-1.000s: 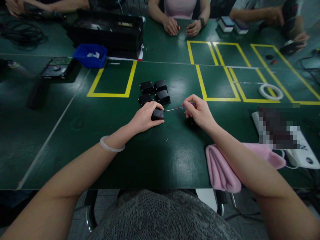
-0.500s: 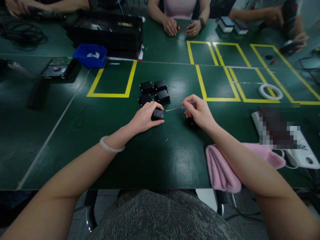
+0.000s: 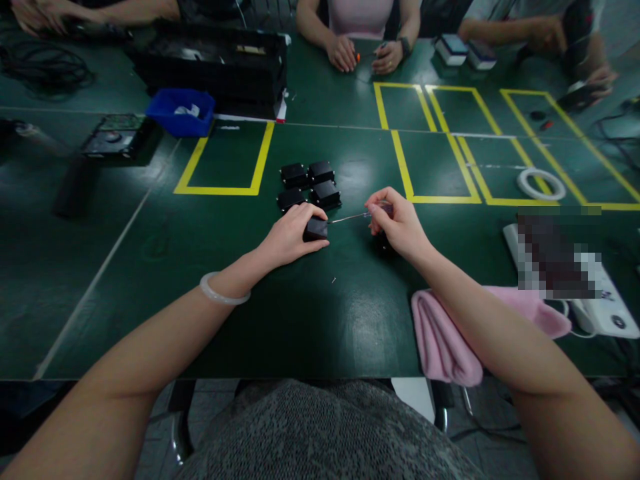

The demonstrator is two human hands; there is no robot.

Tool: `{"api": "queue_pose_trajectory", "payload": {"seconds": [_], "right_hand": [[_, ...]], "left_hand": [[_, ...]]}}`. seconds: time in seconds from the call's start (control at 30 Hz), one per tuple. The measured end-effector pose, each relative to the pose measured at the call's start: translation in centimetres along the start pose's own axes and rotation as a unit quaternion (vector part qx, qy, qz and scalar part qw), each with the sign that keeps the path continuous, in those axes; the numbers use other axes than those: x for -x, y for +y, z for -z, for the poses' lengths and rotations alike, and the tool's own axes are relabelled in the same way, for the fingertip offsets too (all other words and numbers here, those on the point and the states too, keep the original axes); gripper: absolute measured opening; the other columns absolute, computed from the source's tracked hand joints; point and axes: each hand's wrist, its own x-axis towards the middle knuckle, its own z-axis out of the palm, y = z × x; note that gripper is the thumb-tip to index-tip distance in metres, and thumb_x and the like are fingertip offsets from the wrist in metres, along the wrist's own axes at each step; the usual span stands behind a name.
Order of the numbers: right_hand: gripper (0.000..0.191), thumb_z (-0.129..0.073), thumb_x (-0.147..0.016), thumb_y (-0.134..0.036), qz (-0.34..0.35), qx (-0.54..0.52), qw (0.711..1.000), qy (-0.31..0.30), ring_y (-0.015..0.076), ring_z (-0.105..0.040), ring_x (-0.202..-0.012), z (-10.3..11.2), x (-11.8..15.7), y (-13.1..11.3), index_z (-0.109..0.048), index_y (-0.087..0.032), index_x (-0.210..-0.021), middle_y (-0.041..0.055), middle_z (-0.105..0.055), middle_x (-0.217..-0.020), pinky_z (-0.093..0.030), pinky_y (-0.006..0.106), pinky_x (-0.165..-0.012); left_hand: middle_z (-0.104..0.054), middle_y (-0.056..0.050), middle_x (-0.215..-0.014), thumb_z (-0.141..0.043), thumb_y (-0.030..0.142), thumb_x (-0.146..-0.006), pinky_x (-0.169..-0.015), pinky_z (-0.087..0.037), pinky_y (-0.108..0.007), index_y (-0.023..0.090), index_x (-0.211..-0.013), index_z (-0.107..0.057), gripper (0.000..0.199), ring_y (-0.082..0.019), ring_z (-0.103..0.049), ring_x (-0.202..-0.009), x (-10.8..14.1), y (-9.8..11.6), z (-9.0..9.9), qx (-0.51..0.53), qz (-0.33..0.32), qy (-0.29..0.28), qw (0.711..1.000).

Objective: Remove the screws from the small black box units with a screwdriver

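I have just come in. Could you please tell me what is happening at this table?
A person's left hand holds a small black box on the green table. The right hand holds a thin tool, its tip at the box's edge. Four similar black boxes lie just beyond, and a tiny screw-like piece lies nearer the person.

No legible lettering or numbers — just dark marks (image 3: 607, 295), too small to read, on the white box (image 3: 600, 316)
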Motion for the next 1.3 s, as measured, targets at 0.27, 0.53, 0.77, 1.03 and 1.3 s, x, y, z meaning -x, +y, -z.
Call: {"api": "queue_pose_trajectory", "payload": {"seconds": [0.27, 0.53, 0.77, 1.03, 1.3], "right_hand": [[0.008, -0.064, -0.093, -0.025, 0.013, -0.011, 1.0, 0.003, 0.0107, -0.056, -0.052, -0.06, 0.0, 0.22, -0.057, -0.023, -0.095, -0.0056, -0.057, -0.065, -0.044, 0.026, -0.053], [0.02, -0.064, -0.098, -0.038, 0.006, 0.006, 1.0, -0.009, 0.0112, -0.053, -0.049, 0.08, 0.01, 0.11, -0.056, -0.023, -0.088, -0.0071, -0.051, -0.055, -0.043, 0.027, -0.052], [0.017, -0.068, -0.095, -0.034, 0.02, -0.004, 1.0, -0.006, 0.0122, -0.058, -0.052, 0.02, 0.01, 0.24, -0.054, -0.024, -0.098, -0.0053, -0.057, -0.066, -0.045, 0.028, -0.054], [0.014, -0.063, -0.098, -0.034, 0.001, 0.022, 1.0, -0.017, 0.0133, -0.054, -0.049, 0.08, 0.1, 0.08, -0.054, -0.024, -0.092, -0.007, -0.051, -0.055, -0.042, 0.029, -0.052], [0.018, -0.065, -0.097, -0.039, 0.005, 0.005, 1.0, -0.008, 0.0138, -0.055, -0.051, 0.01, 0.1, 0.1, -0.054, -0.025, -0.095, -0.0066, -0.052, -0.059, -0.043, 0.03, -0.054]], "left_hand": [[-0.064, -0.008, -0.122, -0.075, 0.033, -0.086, -0.098, -0.047, -0.043, 0.022, -0.117, -0.054, 0.038, -0.029, -0.06, -0.114, -0.03, -0.1, -0.07, 0.003, 0.005, -0.004, 1.0], [-0.064, -0.008, -0.123, -0.075, 0.032, -0.086, -0.097, -0.048, -0.043, 0.021, -0.117, -0.054, 0.039, -0.029, -0.06, -0.115, -0.06, 0.02, 0.02, -0.001, 0.008, -0.006, 1.0], [-0.065, -0.008, -0.122, -0.075, 0.033, -0.086, -0.098, -0.048, -0.044, 0.022, -0.117, -0.054, 0.039, -0.029, -0.06, -0.114, -0.07, -0.24, -0.13, 0.0, 0.003, -0.001, 1.0], [-0.064, -0.008, -0.123, -0.074, 0.034, -0.086, -0.097, -0.048, -0.044, 0.021, -0.117, -0.054, 0.039, -0.029, -0.06, -0.115, -0.06, -0.25, -0.12, -0.002, 0.003, -0.003, 1.0], [-0.064, -0.008, -0.123, -0.073, 0.035, -0.086, -0.097, -0.049, -0.045, 0.022, -0.117, -0.054, 0.039, -0.03, -0.059, -0.116, -0.08, -0.03, 0.05, 0.006, 0.009, -0.009, 1.0]]}}
